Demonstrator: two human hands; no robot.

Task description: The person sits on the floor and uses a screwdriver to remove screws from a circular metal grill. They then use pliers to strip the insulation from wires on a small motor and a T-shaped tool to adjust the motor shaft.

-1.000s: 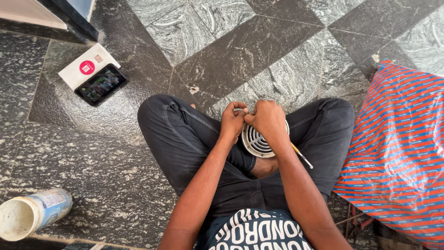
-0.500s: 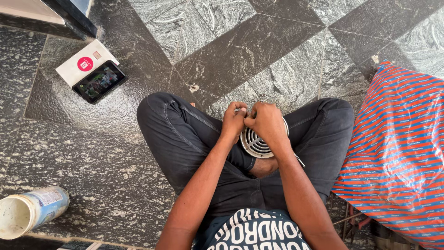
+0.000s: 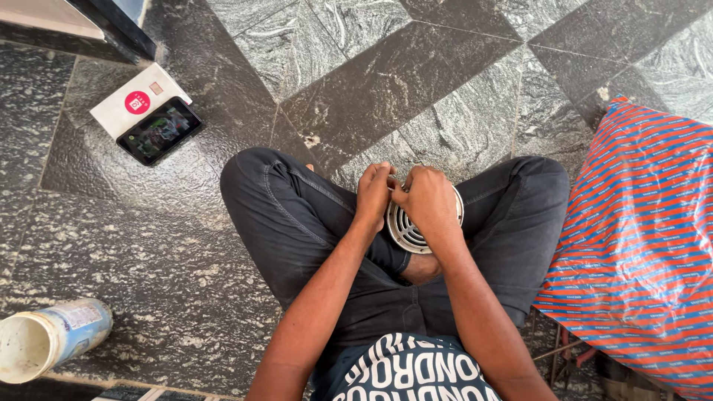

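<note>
Both hands are clamped on the round slotted metal grille (image 3: 414,229) sitting in the lap: left hand (image 3: 373,194) pinching its rim, right hand (image 3: 428,199) over the top. I'd brace it against the leg so it doesn't slip, and work the edge slowly.

I count two hands at work, my left hand (image 3: 373,194) and my right hand (image 3: 427,200), both closed on one round slotted metal grille (image 3: 407,229) that sits in my lap at the centre. One phone (image 3: 159,131) lies on the floor at ten o'clock, its screen lit, and one white box with a pink dot (image 3: 135,102) lies just under it, touching. One open white tub (image 3: 46,338) lies on its side at eight o'clock. One red and blue striped sack (image 3: 642,245) fills the three o'clock side, beside my right knee.
</note>
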